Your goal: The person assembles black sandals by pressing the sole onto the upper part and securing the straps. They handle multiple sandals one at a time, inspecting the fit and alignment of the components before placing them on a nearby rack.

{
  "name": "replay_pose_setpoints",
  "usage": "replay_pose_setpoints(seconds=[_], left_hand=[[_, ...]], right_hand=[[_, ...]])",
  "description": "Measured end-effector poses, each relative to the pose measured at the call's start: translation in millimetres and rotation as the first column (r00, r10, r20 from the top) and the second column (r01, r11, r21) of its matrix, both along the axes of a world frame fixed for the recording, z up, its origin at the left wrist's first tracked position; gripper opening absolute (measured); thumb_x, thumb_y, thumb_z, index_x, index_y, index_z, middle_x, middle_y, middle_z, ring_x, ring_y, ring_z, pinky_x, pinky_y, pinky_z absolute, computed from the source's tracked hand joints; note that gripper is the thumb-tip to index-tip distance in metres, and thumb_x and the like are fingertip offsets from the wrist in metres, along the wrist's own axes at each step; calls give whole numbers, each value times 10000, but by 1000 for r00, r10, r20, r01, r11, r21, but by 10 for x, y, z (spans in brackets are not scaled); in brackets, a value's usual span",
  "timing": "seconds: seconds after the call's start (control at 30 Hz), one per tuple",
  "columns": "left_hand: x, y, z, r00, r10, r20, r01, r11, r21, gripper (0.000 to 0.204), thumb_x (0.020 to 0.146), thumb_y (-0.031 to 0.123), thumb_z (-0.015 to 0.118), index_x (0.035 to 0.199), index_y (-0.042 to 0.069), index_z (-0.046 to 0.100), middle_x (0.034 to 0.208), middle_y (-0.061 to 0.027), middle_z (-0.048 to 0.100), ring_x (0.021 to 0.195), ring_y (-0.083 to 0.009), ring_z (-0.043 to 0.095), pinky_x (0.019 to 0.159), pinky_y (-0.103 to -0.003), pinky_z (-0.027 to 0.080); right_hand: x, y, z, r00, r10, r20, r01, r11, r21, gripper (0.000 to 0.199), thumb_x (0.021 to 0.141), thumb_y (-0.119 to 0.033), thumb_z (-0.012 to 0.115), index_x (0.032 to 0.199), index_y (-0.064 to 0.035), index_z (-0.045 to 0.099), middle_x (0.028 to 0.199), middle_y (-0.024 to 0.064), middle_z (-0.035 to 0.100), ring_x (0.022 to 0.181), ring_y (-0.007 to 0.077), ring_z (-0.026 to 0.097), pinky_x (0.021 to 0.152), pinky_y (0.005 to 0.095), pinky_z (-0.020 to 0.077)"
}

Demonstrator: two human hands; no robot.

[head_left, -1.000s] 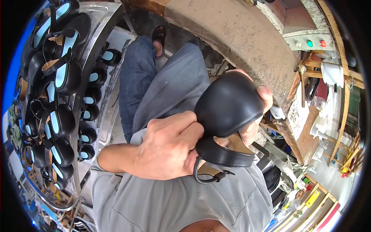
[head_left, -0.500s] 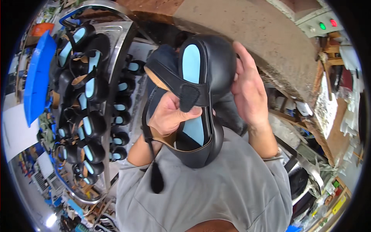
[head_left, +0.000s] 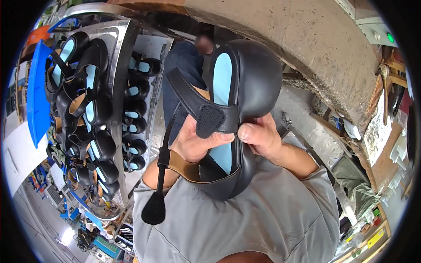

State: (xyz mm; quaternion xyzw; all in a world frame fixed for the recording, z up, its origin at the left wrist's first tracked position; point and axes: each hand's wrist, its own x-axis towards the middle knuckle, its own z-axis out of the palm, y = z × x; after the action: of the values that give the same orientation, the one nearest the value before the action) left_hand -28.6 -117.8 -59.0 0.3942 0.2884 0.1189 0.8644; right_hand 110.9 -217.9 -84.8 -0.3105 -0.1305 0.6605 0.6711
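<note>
A black sandal (head_left: 259, 79) with a light blue insole and tan strap lining is held up in front of my chest. My left hand (head_left: 193, 142) grips it through the strap opening, thumb lying on the insole near the middle. On the other side my right hand (head_left: 262, 136) pinches the sole's edge, its thumb tip close to the left thumb. One wide strap with a dark, rough-faced pointed end (head_left: 211, 120) crosses the insole. A thin strap hangs down at the left, ending in a black rounded tab (head_left: 153, 209). The fingers beneath the sandal are hidden.
To my left stands a metal rack (head_left: 125, 79) with several similar black sandals (head_left: 94, 105) on its upper shelf and more (head_left: 138, 111) lower down. Beyond it is a blue tray (head_left: 38, 94). A worn workbench (head_left: 298, 39) with a green-lit control box (head_left: 378, 33) runs along the far right.
My right hand has come in from beside the sandal, where it was open, and now grips its edge. The view has shifted slightly, and the hanging tab has swung left.
</note>
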Motion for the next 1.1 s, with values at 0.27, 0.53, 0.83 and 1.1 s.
replay_pose_setpoints(seconds=[0.27,0.53,0.83,1.1], left_hand=[[-126,10,42,999,18,-29,-18,1000,-6,290,817,61,694,1087,17,595,971,-15,627,905,-99,572,834,-263,447],[-354,49,4,994,-101,43,103,993,-60,336,789,68,734,1087,19,585,958,-8,618,889,-97,560,811,-263,443],[-597,260,-73,895,-443,50,384,823,418,513,710,137,822,1134,9,563,991,-39,618,928,-143,567,826,-297,450],[-605,219,482,906,-411,-99,390,722,571,322,909,113,600,1175,-63,554,1176,-164,601,1085,-249,581,895,-335,452]], right_hand=[[-16,102,27,967,207,-147,-196,977,80,825,692,-95,811,1371,-25,347,1288,64,471,1211,184,443,1032,348,352],[-182,29,42,963,248,-101,-239,967,92,899,671,-158,828,1387,-29,300,1136,40,513,1025,139,494,910,293,385],[-502,-102,161,978,204,35,-206,975,79,838,638,-140,802,1329,-23,342,851,-15,428,830,96,459,785,258,380],[41,318,240,813,-326,483,256,944,207,987,726,-679,621,1383,-1,333,1330,244,461,1153,325,539,950,430,487]])
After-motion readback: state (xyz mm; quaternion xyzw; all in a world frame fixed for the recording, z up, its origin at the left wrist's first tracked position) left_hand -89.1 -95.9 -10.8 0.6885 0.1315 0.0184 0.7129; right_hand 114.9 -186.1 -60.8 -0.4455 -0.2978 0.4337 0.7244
